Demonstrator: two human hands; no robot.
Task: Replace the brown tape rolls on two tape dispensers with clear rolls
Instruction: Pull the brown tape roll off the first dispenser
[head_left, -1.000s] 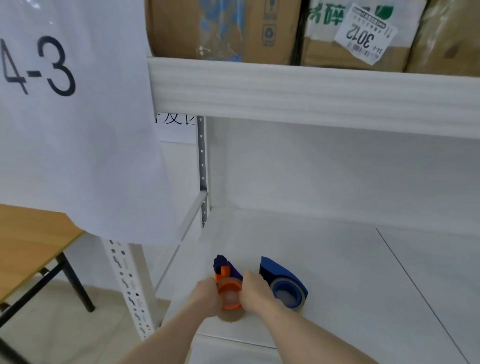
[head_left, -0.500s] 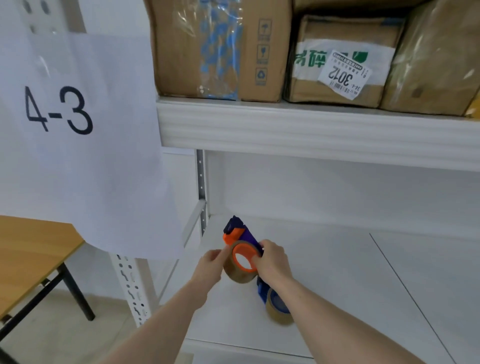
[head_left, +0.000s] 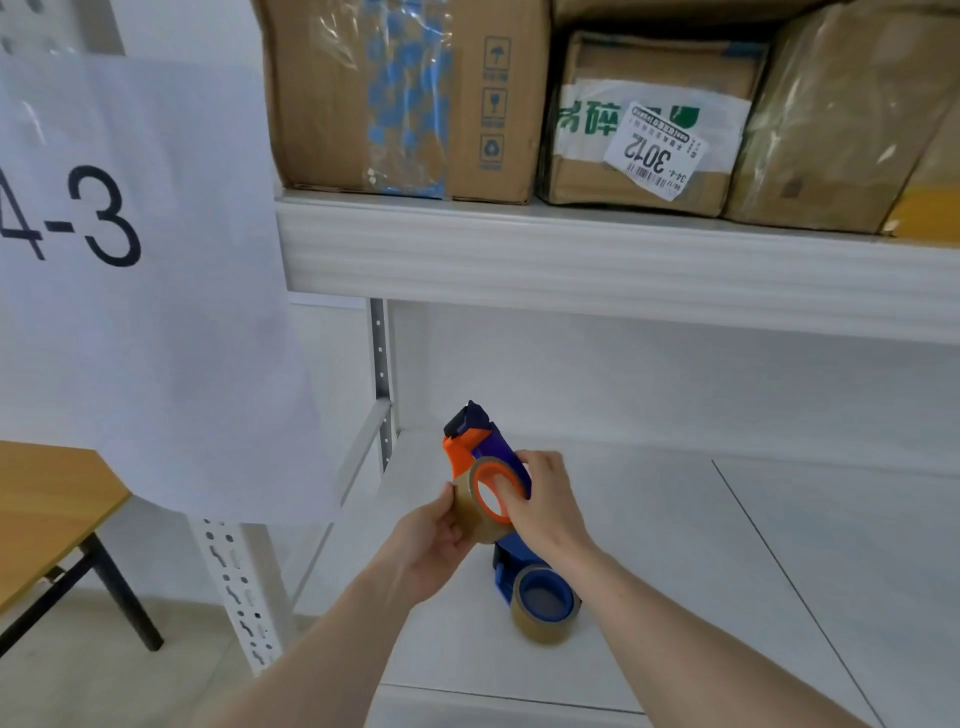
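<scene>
The brown tape roll of the orange and purple dispenser is held up in the air above the lower shelf, between both hands. The left hand has its grip clamped on the outer side of the roll, probably to pull it off. The right hand has its grip closed on the dispenser, with a finger at the orange hub; this seems to keep the body steady while the roll comes away. It appears the roll is not yet free from the hub.

A little farther, the second dispenser, a blue one, lies on the shelf with its own brown roll on it, untouched, so it likely waits for its turn. No clear roll is visible. Farther up, cardboard boxes stand on the upper shelf, and a paper sign hangs at the left.
</scene>
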